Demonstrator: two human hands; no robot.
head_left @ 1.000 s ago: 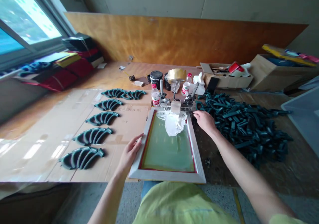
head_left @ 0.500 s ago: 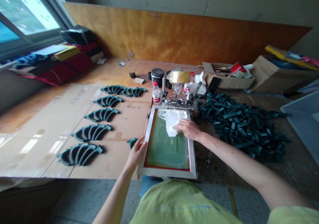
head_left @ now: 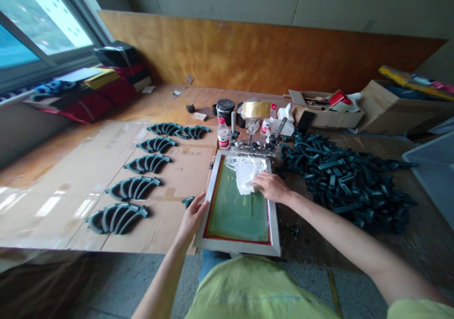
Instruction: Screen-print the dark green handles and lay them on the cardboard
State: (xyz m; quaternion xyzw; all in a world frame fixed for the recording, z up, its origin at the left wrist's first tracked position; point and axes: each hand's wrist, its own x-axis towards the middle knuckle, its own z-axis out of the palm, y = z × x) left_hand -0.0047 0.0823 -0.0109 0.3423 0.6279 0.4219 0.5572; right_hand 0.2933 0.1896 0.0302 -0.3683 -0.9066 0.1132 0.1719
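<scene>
A silk-screen printing frame point(head_left: 275, 224) with green mesh lies before me, hinged at its far end to a metal clamp point(head_left: 253, 149). On the mesh near that end is a mass of white ink point(head_left: 232, 164). My right hand point(head_left: 273, 186) is closed on the near right edge of a flat white scraper point(head_left: 244, 174), which is smeared with ink and rests on the mesh. At the frame's left side, my left hand point(head_left: 194, 213) grips the rim, thumb on top; its fingertips are partly hidden. A dark green curved part point(head_left: 187, 200) shows just beyond those fingers on the cardboard.
Rows of green curved parts point(head_left: 135, 188) lie on cardboard point(head_left: 71, 167) at left. A heap of similar parts point(head_left: 347, 177) covers the right side. Behind the clamp stand a red-capped bottle point(head_left: 223, 134), a black tub point(head_left: 225, 110) and a tape roll point(head_left: 255, 109). An open carton point(head_left: 329, 115) sits at back right.
The view has shifted slightly. Both hands, the frame and the scraper keep nearly the same places relative to each other.
</scene>
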